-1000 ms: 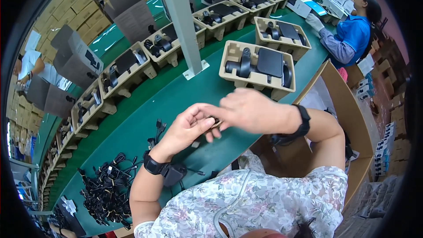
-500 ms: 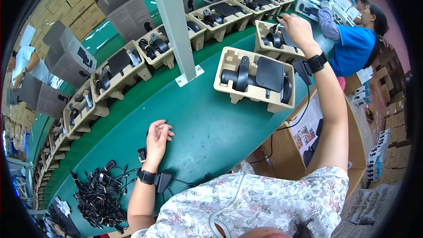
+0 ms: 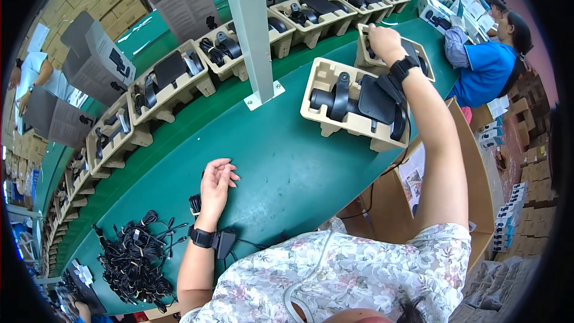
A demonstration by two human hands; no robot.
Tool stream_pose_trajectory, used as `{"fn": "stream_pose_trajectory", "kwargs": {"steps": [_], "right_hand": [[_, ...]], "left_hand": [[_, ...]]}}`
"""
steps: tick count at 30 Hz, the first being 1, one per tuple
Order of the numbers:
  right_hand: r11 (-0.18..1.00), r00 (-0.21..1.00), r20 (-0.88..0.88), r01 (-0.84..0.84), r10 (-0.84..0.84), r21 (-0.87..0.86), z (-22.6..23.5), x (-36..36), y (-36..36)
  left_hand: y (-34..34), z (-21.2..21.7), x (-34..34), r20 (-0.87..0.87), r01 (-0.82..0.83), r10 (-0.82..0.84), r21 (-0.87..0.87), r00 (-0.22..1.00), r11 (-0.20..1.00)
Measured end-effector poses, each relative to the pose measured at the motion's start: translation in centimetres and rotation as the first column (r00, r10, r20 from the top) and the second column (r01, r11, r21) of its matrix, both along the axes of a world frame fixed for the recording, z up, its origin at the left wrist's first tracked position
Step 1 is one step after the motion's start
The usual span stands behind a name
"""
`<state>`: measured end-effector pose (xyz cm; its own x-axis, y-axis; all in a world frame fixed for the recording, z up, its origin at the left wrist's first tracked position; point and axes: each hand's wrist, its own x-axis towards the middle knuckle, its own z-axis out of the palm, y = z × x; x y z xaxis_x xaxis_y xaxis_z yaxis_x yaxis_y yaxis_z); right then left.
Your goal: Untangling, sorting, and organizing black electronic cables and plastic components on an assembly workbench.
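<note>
My right hand (image 3: 384, 43) reaches into the farther moulded pulp tray (image 3: 361, 54), fingers bent down inside it; whatever they grip is hidden. Below the wrist stands a nearer pulp tray (image 3: 327, 122) with a black clamp-like part (image 3: 341, 97), a flat black plate (image 3: 375, 100) and a round black base. My left hand (image 3: 216, 186) rests on the green table with curled fingers. A bundled black cable (image 3: 195, 204) sticks out from under its outer side. Close to the left forearm lies a heap of black cables (image 3: 136, 260).
A curved row of filled pulp trays (image 3: 170, 81) lines the green conveyor beyond the table. A grey metal post (image 3: 251, 42) rises from the table's far edge. At the right is an open cardboard box (image 3: 472, 185). A co-worker in blue (image 3: 490, 72) sits at the far right.
My right hand has lowered into the farther tray; the black cable seen at its fingertips before is now out of sight. The left hand is almost still. The whole view has shifted slightly.
</note>
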<state>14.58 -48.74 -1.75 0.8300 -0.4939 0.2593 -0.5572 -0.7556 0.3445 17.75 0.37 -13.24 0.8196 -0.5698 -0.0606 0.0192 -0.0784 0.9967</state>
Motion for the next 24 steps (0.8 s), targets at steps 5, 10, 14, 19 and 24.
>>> {"fn": "stream_pose_trajectory", "kwargs": {"steps": [5, 10, 14, 19, 24], "right_hand": [[0.971, 0.970, 0.239, -0.022, -0.036, 0.238, -3.1, 1.7, 0.0], [0.866, 0.989, 0.141, -0.026, -0.052, 0.500, -2.2, 2.0, 1.4], [0.885, 0.953, 0.250, -0.260, 0.170, 0.386, -4.3, 0.7, -2.2], [0.847, 0.883, 0.466, -0.205, -0.055, 0.490, -5.0, -1.2, -7.0], [0.778, 0.921, 0.381, -0.300, 0.085, 0.552, -5.9, -1.4, -8.7]], "left_hand": [[0.7, 0.0, 0.0, -0.006, -0.012, 0.012, -0.016, 1.000, 1.000], [2.3, -0.6, -0.3, -0.001, -0.010, 0.010, -0.047, 1.000, 0.999], [3.8, -0.3, -1.1, 0.157, -0.105, 0.100, 0.029, 0.983, 0.994], [8.8, 3.0, -3.2, 0.519, -0.347, 0.237, 0.125, 0.822, 0.929], [13.8, 3.4, -4.9, 0.692, -0.430, 0.114, 0.303, 0.713, 0.850]]}}
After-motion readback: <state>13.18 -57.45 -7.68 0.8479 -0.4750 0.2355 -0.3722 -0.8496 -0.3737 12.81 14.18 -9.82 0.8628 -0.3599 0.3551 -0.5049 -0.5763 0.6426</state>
